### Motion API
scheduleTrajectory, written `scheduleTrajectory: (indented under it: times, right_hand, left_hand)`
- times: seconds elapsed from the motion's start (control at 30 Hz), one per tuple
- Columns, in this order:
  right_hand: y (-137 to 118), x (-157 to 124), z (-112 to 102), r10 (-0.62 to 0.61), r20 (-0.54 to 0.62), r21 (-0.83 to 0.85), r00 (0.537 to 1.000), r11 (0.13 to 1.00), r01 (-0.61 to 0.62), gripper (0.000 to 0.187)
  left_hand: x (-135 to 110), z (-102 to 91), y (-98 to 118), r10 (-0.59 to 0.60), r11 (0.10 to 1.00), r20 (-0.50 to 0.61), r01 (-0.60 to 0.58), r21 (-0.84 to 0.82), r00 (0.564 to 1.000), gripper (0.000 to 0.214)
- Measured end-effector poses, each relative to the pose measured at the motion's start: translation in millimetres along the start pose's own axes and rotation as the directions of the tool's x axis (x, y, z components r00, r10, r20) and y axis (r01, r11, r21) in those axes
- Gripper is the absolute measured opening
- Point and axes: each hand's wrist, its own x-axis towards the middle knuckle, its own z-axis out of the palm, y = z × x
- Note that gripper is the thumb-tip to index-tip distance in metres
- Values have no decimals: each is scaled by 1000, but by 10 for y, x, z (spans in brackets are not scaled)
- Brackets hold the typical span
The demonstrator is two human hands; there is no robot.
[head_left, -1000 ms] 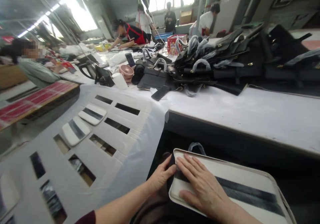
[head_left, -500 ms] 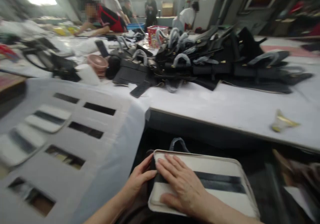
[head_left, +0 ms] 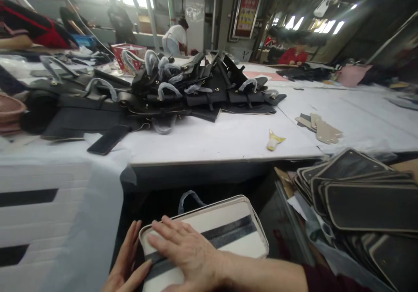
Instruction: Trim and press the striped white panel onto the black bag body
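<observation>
A flat bag panel (head_left: 235, 231) with a pale face, a dark stripe and a tan bound rim sits low in front of me, tilted. My right hand (head_left: 186, 250) lies across it with fingers spread, its sleeve dark red. My left hand (head_left: 127, 259) grips the panel's left edge, its forearm out of view. Behind the panel rises a handle in clear wrap (head_left: 189, 201). The panel's underside is hidden.
A white-covered worktable (head_left: 209, 142) holds a pile of black handbags (head_left: 176, 92), a phone (head_left: 109, 140), a small tube (head_left: 273, 140) and beige cut pieces (head_left: 321, 129). Stacked black panels (head_left: 362, 207) lie at lower right. A slotted white sheet (head_left: 48, 213) hangs left. Co-workers stand beyond.
The view has swung right, bringing the stacked black panels into sight. The bag panel has turned with my hands still on it, and my left hand now sits lower on its edge.
</observation>
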Motion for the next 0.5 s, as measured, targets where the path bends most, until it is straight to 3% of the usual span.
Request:
scheduleTrajectory:
  times: [0.07,0.1,0.13,0.2,0.27,0.33,0.4,0.5]
  right_hand:
    - [73,-29,39,-23,-93,118,995,992,34,97]
    - [117,-38,55,-22,-144,175,989,983,48,97]
    - [166,-43,68,-5,-194,231,981,972,51,96]
    - [262,-32,82,70,-292,373,954,927,46,89]
    - [330,6,77,209,-377,613,902,786,74,83]
    - [333,46,40,358,-401,811,843,567,145,75]
    - [255,42,-56,448,-384,893,808,404,200,63]
    - [92,-145,-348,464,-379,913,801,329,241,43]
  left_hand:
    - [58,-93,33,196,943,92,-214,254,976,82]
    - [88,-121,69,306,854,165,-347,387,938,81]
    - [113,-130,120,408,723,252,-480,497,877,79]
    - [143,-83,259,532,418,453,-687,595,716,78]
    - [141,34,432,500,210,657,-815,540,564,83]
    - [115,183,612,391,170,789,-879,445,474,84]
    - [82,340,778,280,208,833,-878,432,476,79]
    - [48,593,957,142,172,817,-826,536,559,50]
